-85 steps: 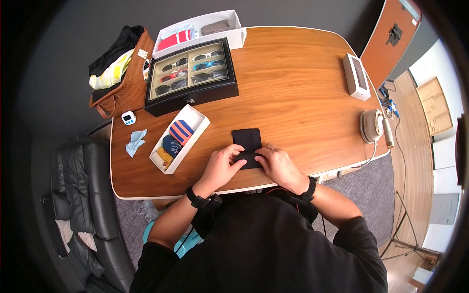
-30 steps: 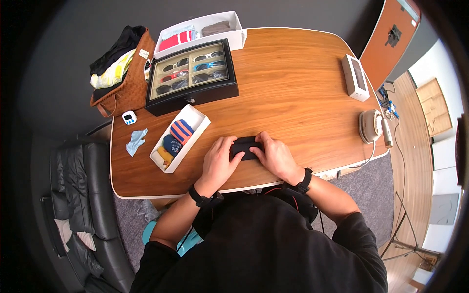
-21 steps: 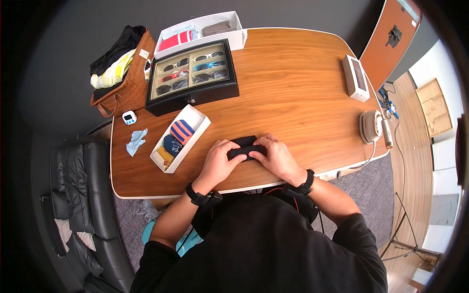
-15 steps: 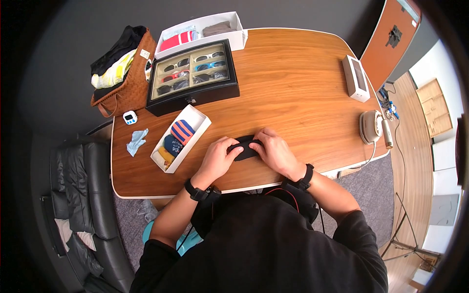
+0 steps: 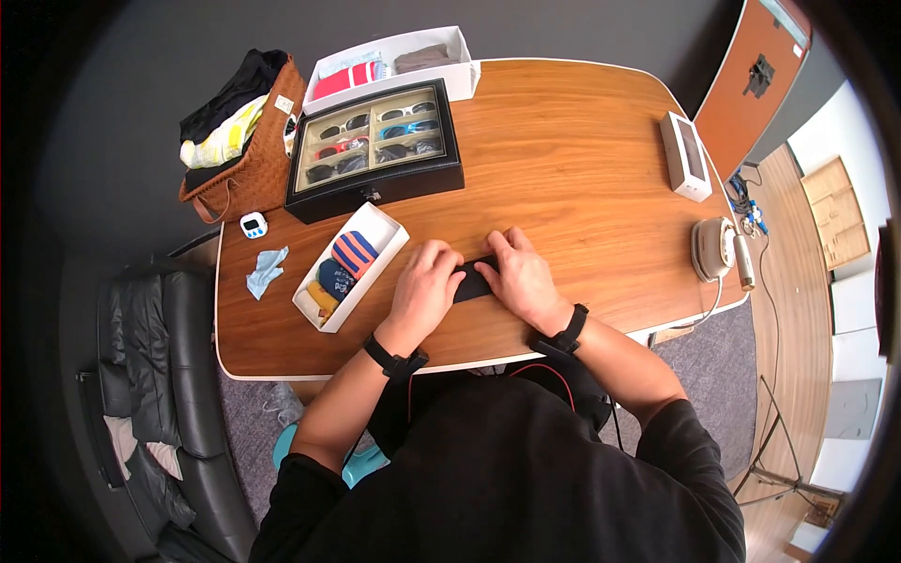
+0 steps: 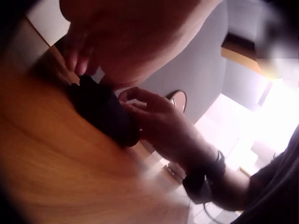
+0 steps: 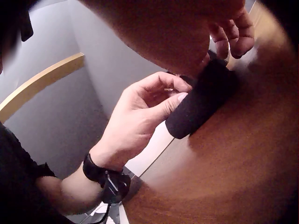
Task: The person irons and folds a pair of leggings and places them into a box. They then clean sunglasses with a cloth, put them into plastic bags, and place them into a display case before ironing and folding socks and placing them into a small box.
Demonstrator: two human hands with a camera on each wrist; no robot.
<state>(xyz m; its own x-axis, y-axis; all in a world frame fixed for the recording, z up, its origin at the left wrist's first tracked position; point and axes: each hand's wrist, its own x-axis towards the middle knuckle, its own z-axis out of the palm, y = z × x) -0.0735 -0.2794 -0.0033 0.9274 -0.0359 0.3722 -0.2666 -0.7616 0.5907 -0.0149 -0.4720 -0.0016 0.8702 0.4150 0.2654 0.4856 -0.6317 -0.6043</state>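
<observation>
A small black folded cloth (image 5: 474, 281) lies on the wooden table near its front edge, between the two hands. The left hand (image 5: 424, 289) pinches its left end, thumb on the near side. At the other end the right hand (image 5: 526, 280) grips it with thumb and fingers. In the left wrist view the dark cloth (image 6: 107, 114) forms a thick rounded bundle on the wood. The right wrist view shows the bundle (image 7: 201, 100) with the left hand's thumb against its end; the underside is hidden.
Left of the hands stands a white box (image 5: 372, 283) with rolled coloured cloths. Behind it are a glasses case (image 5: 375, 192), a white box (image 5: 466, 80) of folded cloths and a wicker basket (image 5: 267, 159). A light blue cloth (image 5: 267, 272) lies left; a steamer-like device (image 5: 715, 249) stands right.
The black cloth, earlier laid out longer, is now folded into a short compact bundle. Both hands have moved slightly away from the body with it, and the view has shifted a little.
</observation>
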